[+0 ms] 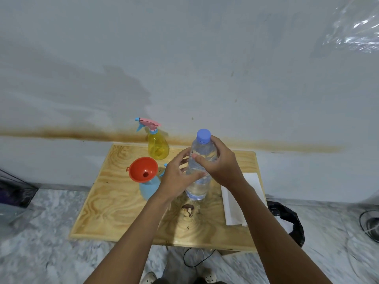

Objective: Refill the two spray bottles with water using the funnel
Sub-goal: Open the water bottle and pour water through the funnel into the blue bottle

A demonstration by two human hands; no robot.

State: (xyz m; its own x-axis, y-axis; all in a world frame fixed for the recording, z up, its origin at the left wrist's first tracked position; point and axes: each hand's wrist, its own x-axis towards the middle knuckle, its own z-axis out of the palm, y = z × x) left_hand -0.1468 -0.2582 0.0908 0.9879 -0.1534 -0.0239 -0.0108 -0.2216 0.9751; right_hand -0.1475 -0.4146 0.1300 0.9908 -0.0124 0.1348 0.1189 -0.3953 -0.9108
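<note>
Holding everything is a wooden surface (114, 201) set against the wall, with a white sheet of paper (252, 181) lying along its right edge. Near the middle both hands have the clear water bottle (203, 148) upright; whether its base rests on the surface or hangs just above it I cannot tell. The right hand (222, 165) has its grip clamped round the bottle's shoulder, thumb across the front. The left hand (177, 177) wraps its grip more loosely round the middle, its fingers curled on the plastic. Just to the left stands the blue spray bottle (148, 188), its spray head off. The yellow spray bottle (158, 148) stands at the back by the wall, its pink head screwed on. The orange funnel (143, 170) sits in the blue bottle's neck. The water bottle's blue cap (203, 136) is on. Judging by this, the step in hand is opening the water for the first fill. Next, one hand should steady the body while the other twists the cap off, then tip slowly into the funnel
</note>
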